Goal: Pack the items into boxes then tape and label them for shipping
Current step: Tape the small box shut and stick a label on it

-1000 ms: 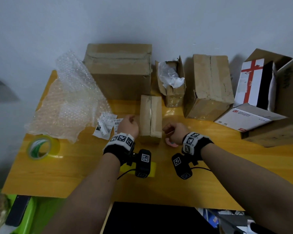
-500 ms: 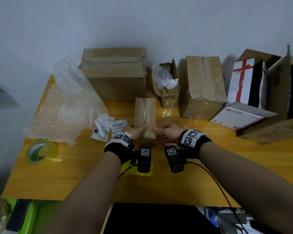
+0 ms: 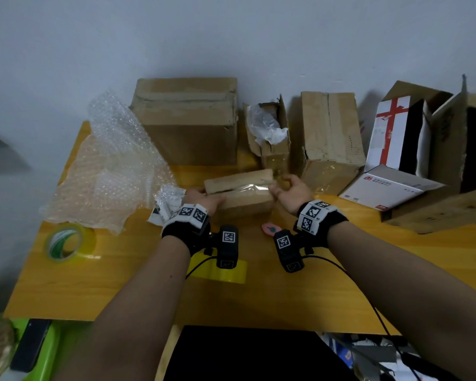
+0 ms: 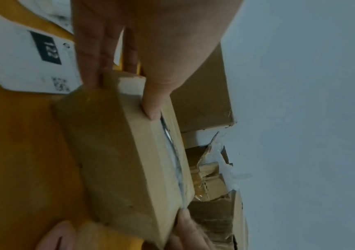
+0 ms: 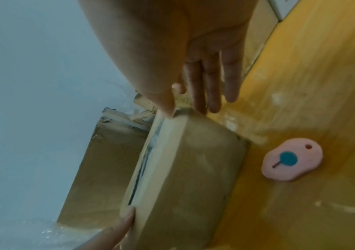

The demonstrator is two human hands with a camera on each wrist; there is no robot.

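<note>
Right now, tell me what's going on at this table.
A person is packing parcels. The left hand and the right hand each grip one end of a small cardboard box with clear tape along its top seam. The tape roll, a pink cutter and a shipping label lie on the yellow table.

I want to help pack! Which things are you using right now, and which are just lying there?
Using now:
- small brown cardboard box, held at its ends by left hand and right hand

Lying about:
- yellowish roll of tape
- pink oval cutter
- clear bubble wrap
- white printed label
</note>
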